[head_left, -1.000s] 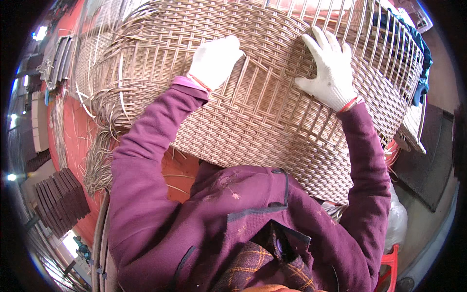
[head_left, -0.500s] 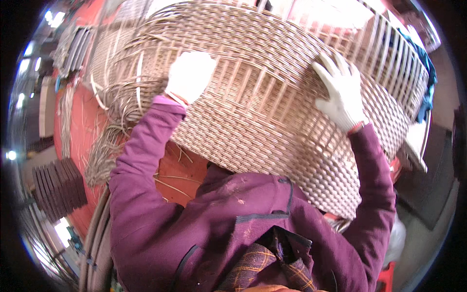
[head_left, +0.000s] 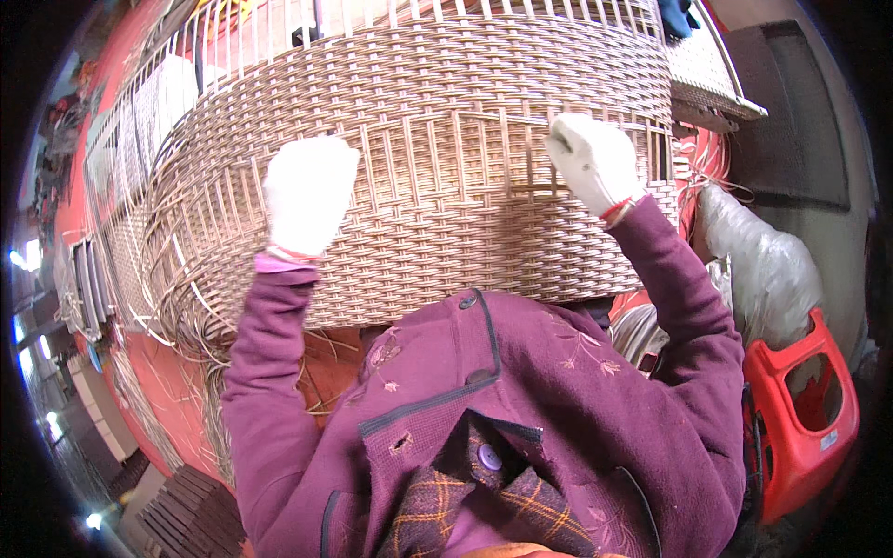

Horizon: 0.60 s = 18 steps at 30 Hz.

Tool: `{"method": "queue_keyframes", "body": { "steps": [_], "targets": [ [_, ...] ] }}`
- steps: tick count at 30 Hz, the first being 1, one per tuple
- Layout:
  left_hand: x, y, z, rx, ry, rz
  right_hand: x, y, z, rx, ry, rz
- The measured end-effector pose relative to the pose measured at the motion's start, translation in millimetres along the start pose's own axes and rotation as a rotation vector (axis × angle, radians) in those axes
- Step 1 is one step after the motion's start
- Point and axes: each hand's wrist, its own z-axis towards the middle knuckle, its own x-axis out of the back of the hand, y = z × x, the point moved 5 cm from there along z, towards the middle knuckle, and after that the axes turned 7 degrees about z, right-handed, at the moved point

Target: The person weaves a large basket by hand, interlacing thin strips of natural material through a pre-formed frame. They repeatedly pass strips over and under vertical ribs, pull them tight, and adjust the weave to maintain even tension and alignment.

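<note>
A large brown wicker panel (head_left: 484,242) lies across in front of me, with a band of bare upright slats (head_left: 437,158) between two closely woven areas. My left hand (head_left: 312,191), in a white glove, is closed against the left part of this band; glare hides its fingers and anything in them. At the band's right part, my right hand (head_left: 595,163), gloved too, is closed with the fingertips at its upper edge. A thin strand (head_left: 479,115) runs along that edge to the right hand, which seems to grip it.
Loose strand ends (head_left: 191,298) stick out at the panel's left side. A red plastic stool (head_left: 758,372) stands at the right, beside a clear plastic bag (head_left: 758,256). Stacked dark brown slabs (head_left: 191,511) sit at the lower left. Bare slats extend along the far edge.
My right hand has gone from spread fingers flat on the weave to closed at the band. The panel appears turned and shifted in view; the stool has come into sight.
</note>
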Motion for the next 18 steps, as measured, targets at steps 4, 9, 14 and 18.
{"method": "queue_keyframes", "body": {
  "steps": [4, 9, 14, 18],
  "targets": [
    [-5.4, 77.0, 49.7, -0.054, 0.115, -0.347, -31.0, 15.7, 23.3, 0.059, 0.140, 0.002],
    [-4.0, 120.4, 90.5, -0.044, 0.208, -0.571, -32.8, 27.1, 17.2, 0.033, 0.161, 0.032],
    [-5.9, 144.3, 86.0, -0.055, 0.162, -0.569, 31.9, 64.0, -37.5, -0.022, 0.307, -0.029],
    [-2.9, 159.9, 87.9, -0.041, 0.161, -0.441, 29.5, 112.2, -38.2, -0.132, 0.169, -0.151]
  ]
}}
